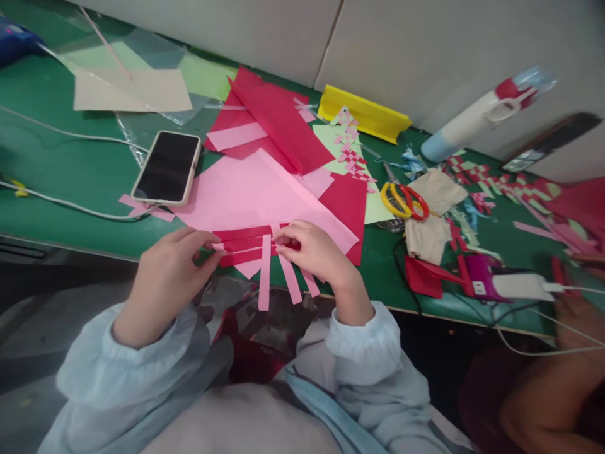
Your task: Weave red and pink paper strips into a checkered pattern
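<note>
At the near edge of the green table [70,170], my left hand [170,271] pinches the left ends of the red paper strips [241,247]. My right hand [314,252] is closed on the weave where pink paper strips [265,277] cross the red ones and hang over the table edge. Just behind the weave lies a large pink paper sheet [250,192], with red paper sheets [278,120] beyond it.
A phone [167,167] lies left of the pink sheet, with white cables near it. Scissors with yellow and red handles [404,202], paper scraps, a yellow folded sheet [363,113], a bottle [477,116] and a power bank [501,284] lie to the right. Another person's hand [586,315] shows far right.
</note>
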The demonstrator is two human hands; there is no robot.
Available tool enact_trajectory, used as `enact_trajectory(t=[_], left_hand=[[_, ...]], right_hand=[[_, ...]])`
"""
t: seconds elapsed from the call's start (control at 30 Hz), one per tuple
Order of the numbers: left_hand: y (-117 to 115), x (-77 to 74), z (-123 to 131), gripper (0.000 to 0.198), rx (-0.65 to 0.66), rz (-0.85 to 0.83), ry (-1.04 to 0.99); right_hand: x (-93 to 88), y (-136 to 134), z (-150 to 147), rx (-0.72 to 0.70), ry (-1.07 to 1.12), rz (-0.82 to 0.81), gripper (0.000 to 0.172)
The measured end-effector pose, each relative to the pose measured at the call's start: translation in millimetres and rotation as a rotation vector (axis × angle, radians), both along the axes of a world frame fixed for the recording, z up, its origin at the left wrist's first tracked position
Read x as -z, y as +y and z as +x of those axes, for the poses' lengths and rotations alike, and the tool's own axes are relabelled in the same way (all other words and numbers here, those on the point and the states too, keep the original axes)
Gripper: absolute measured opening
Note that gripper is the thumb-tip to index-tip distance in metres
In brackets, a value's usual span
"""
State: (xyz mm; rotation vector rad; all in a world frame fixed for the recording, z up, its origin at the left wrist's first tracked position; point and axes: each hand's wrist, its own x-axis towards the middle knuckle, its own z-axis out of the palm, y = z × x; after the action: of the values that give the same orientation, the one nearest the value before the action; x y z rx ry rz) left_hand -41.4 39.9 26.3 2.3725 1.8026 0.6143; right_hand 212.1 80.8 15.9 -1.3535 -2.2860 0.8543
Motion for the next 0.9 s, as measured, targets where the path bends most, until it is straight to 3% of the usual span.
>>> enact_trajectory(t=[0.13, 0.3, 0.8, 0.9], left_hand=[[-1.7, 8.1, 13.3, 0.011, 0.044, 0.103, 0.054], [-1.8, 14.9, 20.6, 0.012, 0.098, 0.089, 0.099], [2.8, 18.4, 24.6, 0.022, 0.124, 0.094, 0.108], [3.3, 18.5, 24.9, 0.023, 0.127, 0.096, 0.114]], right_hand=[[-0.6, 0.0, -0.5, -0.004, -0.006, 0.001, 0.016], [-0.7, -0.7, -0.5, 0.001, -0.001, -0.005, 0.016], [-0.2, -3.0, 0.0, -0.002, -0.023, 0.019, 0.013], [-2.2, -8.2, -0.4, -0.012, -0.076, 0.044, 0.021]])
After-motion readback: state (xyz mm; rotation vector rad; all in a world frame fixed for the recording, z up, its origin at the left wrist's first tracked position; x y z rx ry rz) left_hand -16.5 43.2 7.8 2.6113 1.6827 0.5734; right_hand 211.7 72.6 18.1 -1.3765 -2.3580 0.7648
